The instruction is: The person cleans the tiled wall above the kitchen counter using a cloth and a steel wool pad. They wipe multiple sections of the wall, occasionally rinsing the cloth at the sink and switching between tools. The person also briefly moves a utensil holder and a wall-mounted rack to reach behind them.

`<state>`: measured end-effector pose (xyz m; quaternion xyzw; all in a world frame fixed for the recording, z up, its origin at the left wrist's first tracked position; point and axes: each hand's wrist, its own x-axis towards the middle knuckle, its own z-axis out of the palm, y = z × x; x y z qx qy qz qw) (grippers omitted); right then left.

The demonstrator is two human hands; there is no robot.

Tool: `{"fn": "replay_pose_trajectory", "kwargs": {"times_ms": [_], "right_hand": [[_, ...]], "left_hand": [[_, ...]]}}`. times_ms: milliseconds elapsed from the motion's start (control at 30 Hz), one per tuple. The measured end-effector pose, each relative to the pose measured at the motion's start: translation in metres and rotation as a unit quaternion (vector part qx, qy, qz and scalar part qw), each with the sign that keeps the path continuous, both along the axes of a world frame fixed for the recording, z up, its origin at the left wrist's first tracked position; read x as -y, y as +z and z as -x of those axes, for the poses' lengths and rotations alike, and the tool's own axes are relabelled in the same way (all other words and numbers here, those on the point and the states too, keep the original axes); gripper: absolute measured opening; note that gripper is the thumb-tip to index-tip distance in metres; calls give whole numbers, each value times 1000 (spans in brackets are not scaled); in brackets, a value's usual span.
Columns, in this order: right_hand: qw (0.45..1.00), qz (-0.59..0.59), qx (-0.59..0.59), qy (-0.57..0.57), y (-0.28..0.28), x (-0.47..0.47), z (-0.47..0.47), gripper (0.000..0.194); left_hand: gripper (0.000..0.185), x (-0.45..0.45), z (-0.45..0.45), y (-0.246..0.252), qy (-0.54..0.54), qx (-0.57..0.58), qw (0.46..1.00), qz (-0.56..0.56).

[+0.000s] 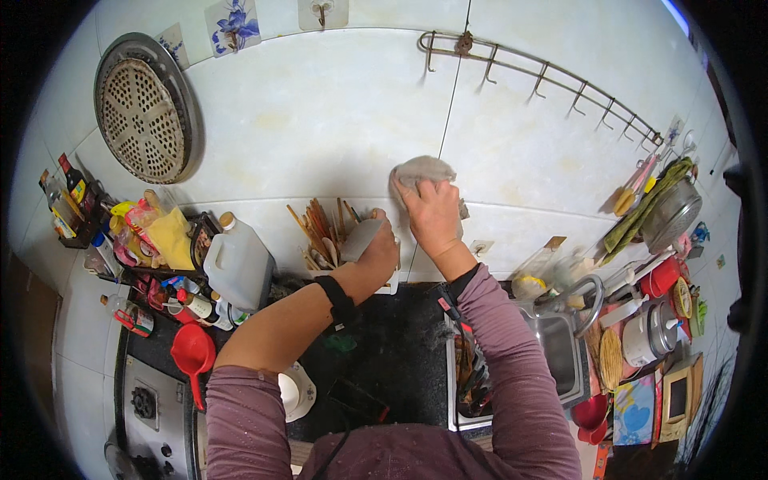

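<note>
My right hand (437, 213) presses a grey-beige cloth (425, 170) flat against the white tiled wall (336, 120). Lower and to the left, my left hand (379, 255) grips a pale, translucent piece (362, 237), perhaps plastic, whose kind I cannot tell. It is beside a white utensil holder (390, 287) standing against the wall. Chopsticks (317, 221) and spoons stick up out of the holder. My fingers on the left are partly hidden by the hand's back.
A white plastic jug (239, 261) and a condiment rack (204, 240) stand left, near a red ladle (193, 348) and gas stove (157, 414). A steel sink (555, 342) with a curved faucet (595, 306) lies right. A hook rail (543, 72) and a round perforated steamer plate (143, 120) hang above.
</note>
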<state>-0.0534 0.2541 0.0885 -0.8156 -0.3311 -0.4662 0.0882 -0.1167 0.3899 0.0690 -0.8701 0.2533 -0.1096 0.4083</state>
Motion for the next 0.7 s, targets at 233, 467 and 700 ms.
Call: {"fn": "replay_pose_trajectory", "kwargs": {"times_ms": [233, 467, 700], "right_hand": [[987, 135, -84, -11, -108, 28, 6, 24], [985, 146, -88, -16, -108, 54, 7, 35], [985, 75, -136, -70, -91, 65, 29, 42]], "left_hand": [[26, -11, -19, -34, -12, 70, 997, -30], [19, -16, -36, -54, -45, 68, 991, 106], [20, 2, 6, -8, -97, 36, 993, 50]]}}
